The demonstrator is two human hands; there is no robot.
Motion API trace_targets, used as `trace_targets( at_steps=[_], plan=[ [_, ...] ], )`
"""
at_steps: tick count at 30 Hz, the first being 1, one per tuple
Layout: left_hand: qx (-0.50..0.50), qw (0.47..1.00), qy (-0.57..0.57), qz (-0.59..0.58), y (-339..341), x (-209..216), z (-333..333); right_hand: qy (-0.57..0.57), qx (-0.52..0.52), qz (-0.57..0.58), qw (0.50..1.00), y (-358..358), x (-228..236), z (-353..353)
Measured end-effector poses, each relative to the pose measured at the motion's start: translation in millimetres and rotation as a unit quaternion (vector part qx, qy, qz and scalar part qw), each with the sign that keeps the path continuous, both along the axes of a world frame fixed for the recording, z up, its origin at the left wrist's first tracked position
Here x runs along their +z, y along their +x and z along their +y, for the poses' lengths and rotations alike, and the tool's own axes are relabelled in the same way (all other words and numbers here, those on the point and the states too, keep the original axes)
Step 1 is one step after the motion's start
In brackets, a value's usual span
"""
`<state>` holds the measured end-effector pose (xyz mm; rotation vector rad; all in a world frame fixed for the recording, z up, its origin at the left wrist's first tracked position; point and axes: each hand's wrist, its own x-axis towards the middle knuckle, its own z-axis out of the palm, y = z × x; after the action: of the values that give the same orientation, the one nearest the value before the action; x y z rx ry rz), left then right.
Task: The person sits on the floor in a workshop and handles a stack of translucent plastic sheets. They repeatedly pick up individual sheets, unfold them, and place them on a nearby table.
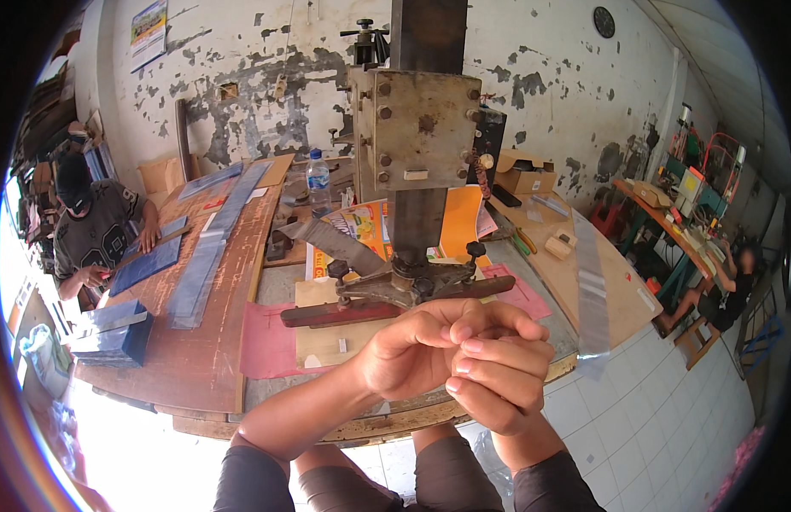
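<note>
My left hand [421, 346] and my right hand [506, 371] meet in front of me, above the worktable's near edge. Both are closed, with fingertips pinched together and touching. Anything between them is hidden or too small to name. Just behind them stands a heavy metal press [423, 132]. Under its ram sits a dark bracket [410, 282] with black knobs, fixed to a long reddish-brown bar [340, 315]. Beneath the bar lies a beige board [320, 342] bearing a small pale piece [342, 346]. Pink sheets [269, 343] spread out below.
A water bottle [318, 181] stands behind the press at left. Clear plastic strips [207, 256] lie on the left table, where a co-worker [92, 218] holds a ruler. At right are pliers [525, 241], wooden blocks [560, 246] and a hanging strip [592, 307]. Another person [724, 286] sits farther right.
</note>
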<state>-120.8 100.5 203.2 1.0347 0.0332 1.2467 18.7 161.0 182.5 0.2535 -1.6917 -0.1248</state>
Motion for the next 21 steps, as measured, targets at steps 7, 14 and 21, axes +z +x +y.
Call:
trace_targets(
  at_steps=[7,14,21],
  plan=[
    [-0.013,1.000,0.005,-0.007,-1.1,-2.4,1.1,-0.018,-0.006,-0.030,0.999,3.8,0.0,-2.7],
    [-0.006,1.000,0.014,-0.004,0.3,-4.2,2.1,0.018,-0.060,-0.024,0.998,7.5,6.3,-7.0],
    [-0.003,1.000,0.011,-0.008,0.8,-2.8,1.5,-0.003,-0.058,-0.024,0.998,7.7,-3.8,-5.2]
  ],
)
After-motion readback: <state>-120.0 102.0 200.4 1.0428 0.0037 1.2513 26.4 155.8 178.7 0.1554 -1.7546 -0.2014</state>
